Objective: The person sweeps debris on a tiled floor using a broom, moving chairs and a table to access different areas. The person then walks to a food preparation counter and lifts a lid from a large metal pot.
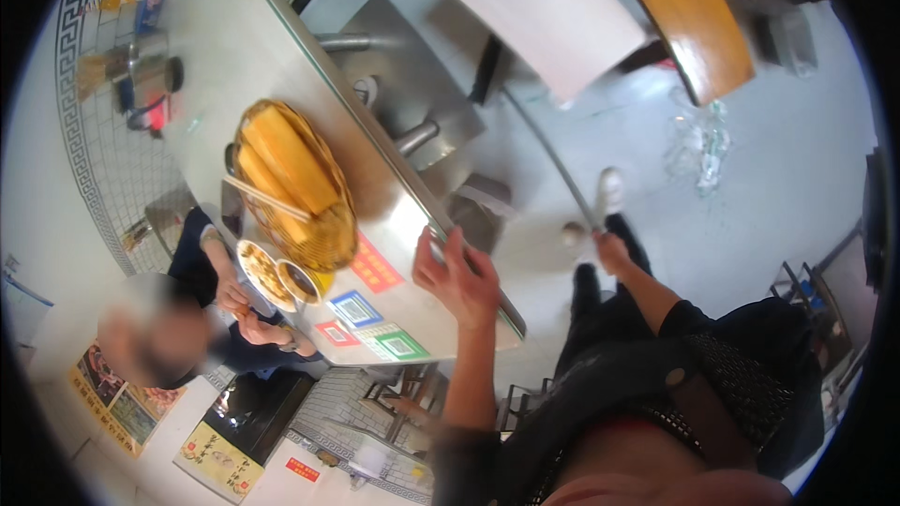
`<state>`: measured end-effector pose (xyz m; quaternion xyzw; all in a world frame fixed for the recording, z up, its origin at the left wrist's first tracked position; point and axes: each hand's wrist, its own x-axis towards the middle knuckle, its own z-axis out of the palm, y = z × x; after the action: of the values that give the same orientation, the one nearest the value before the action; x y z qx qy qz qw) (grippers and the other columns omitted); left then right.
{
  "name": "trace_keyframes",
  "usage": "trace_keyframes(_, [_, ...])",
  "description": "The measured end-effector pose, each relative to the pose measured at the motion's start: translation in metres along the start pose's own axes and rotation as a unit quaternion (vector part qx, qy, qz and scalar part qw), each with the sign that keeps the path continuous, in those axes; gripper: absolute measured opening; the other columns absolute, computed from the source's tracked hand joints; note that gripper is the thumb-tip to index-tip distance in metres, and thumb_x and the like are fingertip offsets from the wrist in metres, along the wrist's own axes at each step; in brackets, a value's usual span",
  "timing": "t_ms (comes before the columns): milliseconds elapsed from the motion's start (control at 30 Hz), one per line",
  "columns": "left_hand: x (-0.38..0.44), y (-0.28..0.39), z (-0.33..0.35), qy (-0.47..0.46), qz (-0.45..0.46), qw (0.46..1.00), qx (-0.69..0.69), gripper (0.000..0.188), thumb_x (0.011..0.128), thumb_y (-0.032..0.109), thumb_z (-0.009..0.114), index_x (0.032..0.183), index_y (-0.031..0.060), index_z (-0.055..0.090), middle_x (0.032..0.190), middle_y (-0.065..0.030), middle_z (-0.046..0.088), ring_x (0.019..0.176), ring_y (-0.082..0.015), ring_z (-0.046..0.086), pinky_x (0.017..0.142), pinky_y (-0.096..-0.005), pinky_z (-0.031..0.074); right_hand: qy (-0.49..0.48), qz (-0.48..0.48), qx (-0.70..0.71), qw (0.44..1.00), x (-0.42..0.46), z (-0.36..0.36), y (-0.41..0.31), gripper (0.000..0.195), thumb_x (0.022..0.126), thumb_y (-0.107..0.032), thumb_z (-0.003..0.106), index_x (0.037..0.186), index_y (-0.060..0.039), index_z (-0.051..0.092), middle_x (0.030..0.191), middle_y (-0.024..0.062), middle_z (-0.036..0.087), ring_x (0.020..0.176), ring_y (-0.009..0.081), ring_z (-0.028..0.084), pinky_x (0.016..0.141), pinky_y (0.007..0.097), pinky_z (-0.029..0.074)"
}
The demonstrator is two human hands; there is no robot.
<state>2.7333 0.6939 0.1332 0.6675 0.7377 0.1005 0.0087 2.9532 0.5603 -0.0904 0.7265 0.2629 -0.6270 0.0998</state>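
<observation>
My left hand (pixel 460 284) is at the edge of the metal-topped table (pixel 383 204), fingers apart and fingertips on or just above the rim. Nothing clearly sits in it. In my right hand (pixel 613 253) is a long thin pole (pixel 548 140), held low beside my legs. It slants down to the floor, and its far end disappears by a pale stool seat (pixel 548 14). On the table, a wicker basket (pixel 330 242) holds long fried dough sticks (pixel 292 158), with chopsticks (pixel 267 197) laid across. Beside it are a bowl of food (pixel 261 274) and a bowl of dark liquid (pixel 299 281).
A seated person (pixel 232 295) across the table has both hands near the bowls. Printed code stickers (pixel 355 309) lie near the table's corner. A wooden tabletop (pixel 685 14) stands at upper right. Clear plastic litter (pixel 710 147) is on the floor. A metal shelf (pixel 401 70) sits beneath the table.
</observation>
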Motion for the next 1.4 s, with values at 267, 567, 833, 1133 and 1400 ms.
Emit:
trace_keyframes(267, [-0.006,-0.004,0.000,0.051,0.043,0.997,-0.028,0.032,0.073,0.007,0.056,0.106,0.0069,0.057,0.127,-0.0173,0.042,0.111,-0.0373,0.041,0.089,-0.0496,0.032,0.052,0.034,-0.121,0.991,-0.071,-0.030,0.183,0.053,0.090,-0.047,0.042,0.094,0.0026,0.060,0.085,0.0200,0.061,0.070,0.0324,0.061,0.061,0.0428,0.049])
trace_keyframes(567, [-0.015,0.001,0.003,0.090,0.064,0.994,-0.008,0.028,0.072,0.006,0.056,0.100,0.0046,0.059,0.126,-0.0172,0.043,0.110,-0.0356,0.042,0.089,-0.0464,0.034,0.113,0.152,0.066,0.980,-0.211,-0.039,0.231,0.053,0.091,-0.043,0.045,0.069,0.0039,0.056,0.059,0.0166,0.057,0.047,0.0252,0.059,0.045,0.0386,0.048])
trace_keyframes(833, [-0.017,0.001,0.000,0.074,0.064,0.995,0.016,0.029,0.074,0.008,0.058,0.103,0.0053,0.058,0.128,-0.0171,0.040,0.110,-0.0350,0.041,0.091,-0.0460,0.034,0.130,0.001,-0.028,0.991,-0.189,0.013,0.207,0.057,0.089,-0.046,0.044,0.085,0.0071,0.063,0.090,0.0296,0.061,0.092,0.0437,0.058,0.082,0.0469,0.045])
trace_keyframes(1133, [-0.019,0.000,0.004,0.067,0.062,0.995,0.030,0.032,0.073,0.009,0.061,0.105,0.0072,0.058,0.128,-0.0157,0.040,0.113,-0.0350,0.040,0.091,-0.0466,0.034,0.045,0.089,0.041,0.994,-0.121,-0.001,0.250,0.059,0.089,-0.050,0.044,0.072,0.0045,0.061,0.066,0.0205,0.060,0.060,0.0299,0.061,0.059,0.0413,0.049])
trace_keyframes(1400, [-0.017,0.003,0.002,0.067,0.052,0.996,0.023,0.032,0.074,0.009,0.061,0.106,0.0078,0.058,0.129,-0.0151,0.041,0.114,-0.0344,0.039,0.092,-0.0467,0.034,0.092,0.097,0.067,0.989,-0.200,-0.044,0.260,0.056,0.090,-0.046,0.045,0.080,0.0061,0.062,0.070,0.0238,0.061,0.063,0.0344,0.061,0.062,0.0419,0.049])
